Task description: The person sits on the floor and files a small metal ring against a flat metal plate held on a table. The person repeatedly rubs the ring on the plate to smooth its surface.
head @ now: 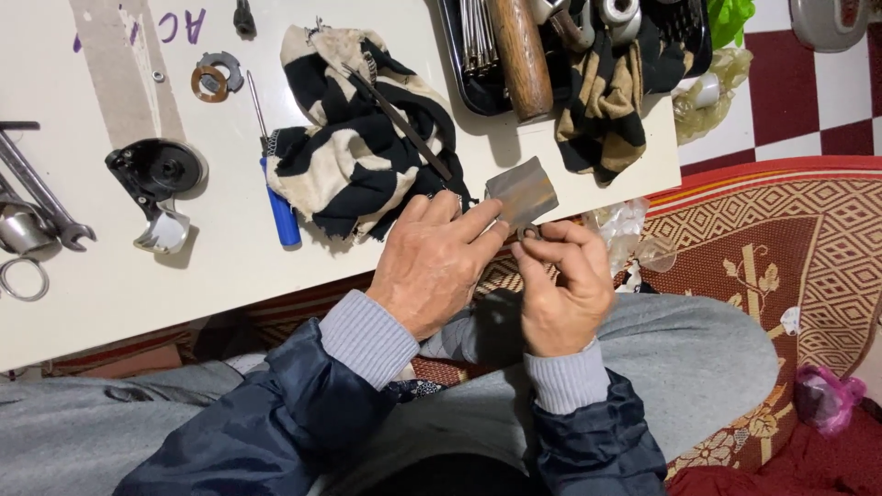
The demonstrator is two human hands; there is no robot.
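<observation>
My left hand (pixel 432 262) pinches the lower left edge of a small grey sheet of sandpaper (pixel 524 191) at the front edge of the white table (pixel 119 294). My right hand (pixel 562 289) is closed on a small dark ring-shaped metal part (pixel 530 233), pressed against the sheet's lower edge. Both hands hover over my lap, just off the table's edge. A black and cream striped rag (pixel 354 138) lies just beyond my left hand, with a thin dark file (pixel 404 124) resting on it.
A blue-handled screwdriver (pixel 276 197) lies left of the rag. Further left are a black round metal part (pixel 158 173), a ring part (pixel 216 78) and wrenches (pixel 37 197). A black tray (pixel 478 92) holds a wooden handle (pixel 519 55) and tools. A patterned red rug (pixel 781 248) covers the floor.
</observation>
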